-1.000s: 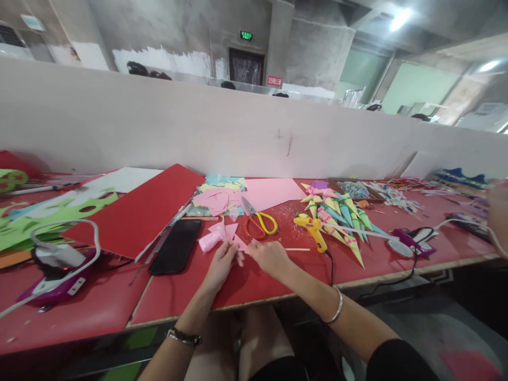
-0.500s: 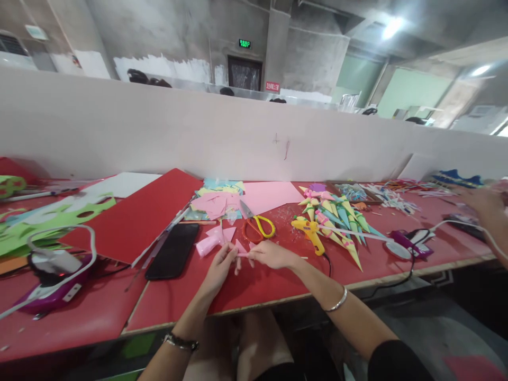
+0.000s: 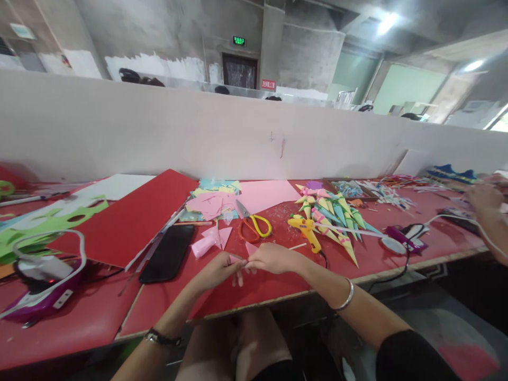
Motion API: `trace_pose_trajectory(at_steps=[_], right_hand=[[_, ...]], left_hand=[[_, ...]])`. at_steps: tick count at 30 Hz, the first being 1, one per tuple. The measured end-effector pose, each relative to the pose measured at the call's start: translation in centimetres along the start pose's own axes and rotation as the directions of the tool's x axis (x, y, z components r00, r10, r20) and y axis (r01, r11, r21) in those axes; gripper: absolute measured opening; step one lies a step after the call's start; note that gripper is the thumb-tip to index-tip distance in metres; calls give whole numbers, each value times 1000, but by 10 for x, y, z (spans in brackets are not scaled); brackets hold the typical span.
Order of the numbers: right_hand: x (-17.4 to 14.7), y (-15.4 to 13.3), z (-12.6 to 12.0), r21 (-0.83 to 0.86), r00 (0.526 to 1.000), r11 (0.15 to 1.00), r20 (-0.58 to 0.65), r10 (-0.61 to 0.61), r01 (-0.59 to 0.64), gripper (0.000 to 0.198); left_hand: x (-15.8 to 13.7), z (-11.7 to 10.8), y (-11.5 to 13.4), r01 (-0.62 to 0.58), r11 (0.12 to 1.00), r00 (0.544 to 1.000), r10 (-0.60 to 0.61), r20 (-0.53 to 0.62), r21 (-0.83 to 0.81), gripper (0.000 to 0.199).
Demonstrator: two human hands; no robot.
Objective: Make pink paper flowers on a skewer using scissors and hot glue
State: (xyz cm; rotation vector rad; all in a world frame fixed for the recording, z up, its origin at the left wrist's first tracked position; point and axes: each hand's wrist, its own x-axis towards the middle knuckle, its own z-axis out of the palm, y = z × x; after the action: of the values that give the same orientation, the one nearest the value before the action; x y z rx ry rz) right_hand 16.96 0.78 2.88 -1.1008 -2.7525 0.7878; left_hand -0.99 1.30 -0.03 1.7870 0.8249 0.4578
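Observation:
My left hand (image 3: 219, 270) and my right hand (image 3: 273, 257) meet just above the front of the red table, fingers pinched together. Between them is a small piece of pink paper (image 3: 235, 259), mostly covered by the fingers. Another pink paper tip (image 3: 251, 248) shows beside my right fingers; whether it belongs to the same piece is unclear. Left of the hands lies a shiny pink bundle (image 3: 205, 243), with a pink paper triangle (image 3: 226, 236) beside it. Scissors (image 3: 260, 226) with yellow and orange handles rest beyond my right hand. A thin stick (image 3: 297, 246) lies near that hand.
A yellow glue gun (image 3: 308, 233) lies right of the scissors, by a pile of coloured paper cones (image 3: 331, 211). A black phone (image 3: 169, 253) and red card (image 3: 135, 222) are left. Purple power strips (image 3: 43, 296) have trailing cords. Another person's hand (image 3: 486, 203) is far right.
My hands have drawn closer together, and their fingers now cover more of the pink paper. The whole view has shifted slightly. More of the thin stick shows beyond my right hand.

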Motion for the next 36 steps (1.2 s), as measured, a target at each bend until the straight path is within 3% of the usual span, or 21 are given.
trace_pose_trajectory(at_steps=[6, 10, 15, 18, 22, 26, 30, 33, 36], right_hand=[[-3, 14, -7, 165, 991, 985, 121, -59, 38, 35], [-3, 19, -2, 303, 960, 952, 258, -109, 26, 36], [-1, 19, 5, 280, 934, 960, 340, -109, 11, 37], [0, 14, 6, 200, 952, 980, 298, -73, 13, 39], [-1, 1, 12, -9, 995, 1000, 93, 20, -19, 35], [-3, -16, 20, -243, 993, 965, -88, 80, -99, 25], [-3, -26, 24, -379, 985, 915, -147, 88, -138, 25], [-6, -29, 22, -449, 990, 888, -129, 48, -102, 27], [-13, -30, 17, -454, 998, 891, -55, 0, -25, 33]], left_hand=[[1, 7, 1, -72, 961, 985, 110, -130, 267, 36], [-4, 8, 4, -133, 911, 979, 182, -91, 391, 30], [-11, 12, 0, -173, 890, 979, 201, -22, 421, 30], [-12, 10, -4, -133, 923, 989, 149, -17, 361, 29], [-11, 4, -6, -19, 978, 1000, 16, 19, 207, 36], [-9, -3, -7, 49, 998, 997, -51, 62, 48, 44], [-12, -5, -4, 55, 998, 997, -54, 55, -20, 46], [-21, -2, -1, 67, 997, 997, -69, 42, 28, 48], [-31, 3, 0, 88, 957, 996, -93, 5, 278, 47]])
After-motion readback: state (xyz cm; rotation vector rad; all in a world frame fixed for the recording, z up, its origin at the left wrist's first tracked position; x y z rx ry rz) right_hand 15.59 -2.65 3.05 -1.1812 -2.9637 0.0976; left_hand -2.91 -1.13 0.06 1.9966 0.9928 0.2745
